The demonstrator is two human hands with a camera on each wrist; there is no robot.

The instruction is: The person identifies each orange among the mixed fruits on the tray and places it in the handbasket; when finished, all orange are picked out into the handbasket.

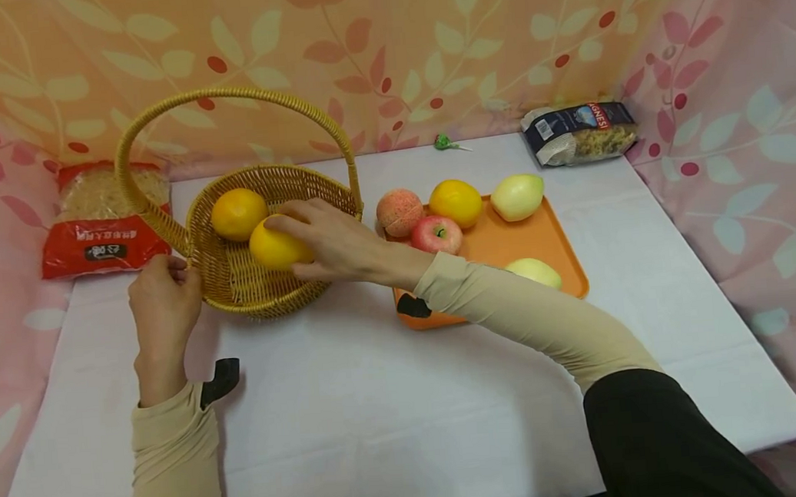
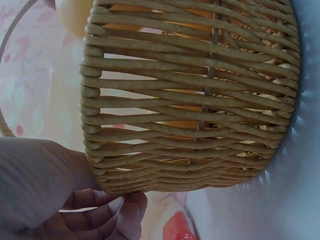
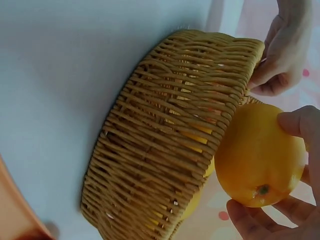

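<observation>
Held orange (image 1: 278, 245): I see it over the wicker basket (image 1: 263, 308).
Right hand (image 1: 335, 241): grasping that orange.
Left hand (image 1: 164, 302): gripping the basket's left rim.
Second orange (image 1: 238, 214): inside, farther left.
Tray (image 1: 494, 234): right of the basket, bearing an apple (image 1: 436, 236).

red bag (image 1: 107, 223), green lollipop (image 1: 442, 142), pasta packet (image 1: 580, 134)

Screened tabletop setting, wider venue type indeterminate, floral-patterned sheeting (image 1: 412, 55) at rear and both sides, white-covered table (image 1: 353, 405) standing between.
</observation>
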